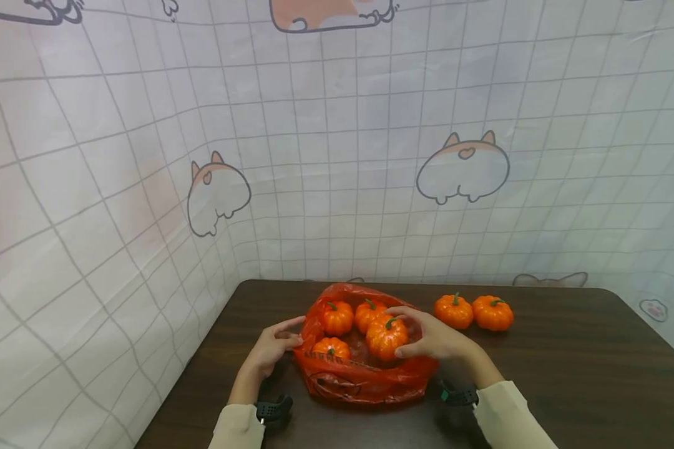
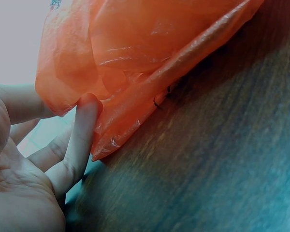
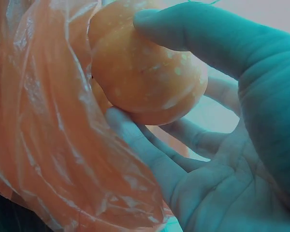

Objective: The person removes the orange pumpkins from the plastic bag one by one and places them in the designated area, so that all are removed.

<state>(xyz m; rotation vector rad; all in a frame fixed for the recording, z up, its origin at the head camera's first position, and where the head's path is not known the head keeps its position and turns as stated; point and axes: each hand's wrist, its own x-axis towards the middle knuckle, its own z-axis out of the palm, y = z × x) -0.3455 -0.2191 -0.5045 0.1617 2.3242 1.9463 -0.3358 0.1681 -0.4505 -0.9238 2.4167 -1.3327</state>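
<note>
Both hands are busy, the right hand (image 1: 434, 337) gripping and the left hand (image 1: 271, 347) touching with its fingertips. A pale grid-lined sheet (image 1: 342, 218) hangs beyond a dark wood-grain table (image 1: 567, 355). Left of centre sits an open red plastic bag (image 1: 365, 381); left fingertips meet its left rim, though I cannot tell whether they pinch it. Its film looks thin, soft and slippery, best taken by the rim. Three miniature pumpkins (image 1: 337, 319) lie inside; two outer pumpkins (image 1: 454, 313) stand side by side, far right. The held pumpkin (image 1: 384, 342), between right thumb and fingers at the bag's mouth, seems light, firm and slick: grasp its ribbed sides, not its green stem (image 1: 390, 323).
</note>
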